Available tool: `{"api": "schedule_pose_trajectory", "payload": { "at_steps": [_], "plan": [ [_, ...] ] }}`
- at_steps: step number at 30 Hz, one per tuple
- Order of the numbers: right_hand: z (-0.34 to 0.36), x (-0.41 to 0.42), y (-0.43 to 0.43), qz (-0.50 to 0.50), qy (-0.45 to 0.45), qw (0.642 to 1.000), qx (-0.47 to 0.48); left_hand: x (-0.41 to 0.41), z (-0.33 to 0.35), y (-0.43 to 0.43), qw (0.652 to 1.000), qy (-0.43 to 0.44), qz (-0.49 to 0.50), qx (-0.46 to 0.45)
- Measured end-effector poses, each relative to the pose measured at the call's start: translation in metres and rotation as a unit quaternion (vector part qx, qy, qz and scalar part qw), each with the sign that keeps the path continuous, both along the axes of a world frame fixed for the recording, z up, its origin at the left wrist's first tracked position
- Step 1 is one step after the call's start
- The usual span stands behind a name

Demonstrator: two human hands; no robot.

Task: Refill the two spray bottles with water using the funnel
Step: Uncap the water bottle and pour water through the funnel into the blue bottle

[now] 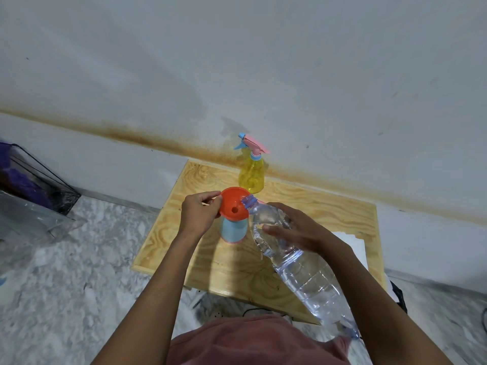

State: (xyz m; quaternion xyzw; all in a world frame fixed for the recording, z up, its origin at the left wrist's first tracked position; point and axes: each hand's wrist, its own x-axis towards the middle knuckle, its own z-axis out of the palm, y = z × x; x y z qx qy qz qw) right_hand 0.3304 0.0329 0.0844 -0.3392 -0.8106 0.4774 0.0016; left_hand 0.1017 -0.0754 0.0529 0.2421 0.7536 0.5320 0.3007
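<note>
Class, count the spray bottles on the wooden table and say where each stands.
2. The yellow spray bottle stands at the table's far edge. The blue spray bottle stands nearer, under the orange funnel held by the left hand.

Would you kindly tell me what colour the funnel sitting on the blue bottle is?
The funnel is orange-red; the head view shows it clearly.

The left hand (pixel 200 214) pinches the rim of the orange funnel (pixel 232 201), which sits in the blue spray bottle (pixel 233 230). The right hand (pixel 297 230) grips the tilted water bottle (pixel 305 272), its mouth over the funnel. Beyond both hands stands the yellow spray bottle (pixel 251 175).
</note>
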Motion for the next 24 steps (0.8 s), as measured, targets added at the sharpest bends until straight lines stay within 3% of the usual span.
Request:
{"api": "schedule_pose_trajectory", "payload": {
  "at_steps": [16,24],
  "plan": [
    [0.013,0.005,-0.013,-0.012,0.051,0.998,0.032,0.0,0.0,0.0,1.0,-0.006,-0.003,-0.001],
    [0.017,0.007,-0.019,-0.077,0.158,0.981,0.085,-0.001,0.0,0.0,1.0,0.002,-0.011,-0.002]
  ]
}}
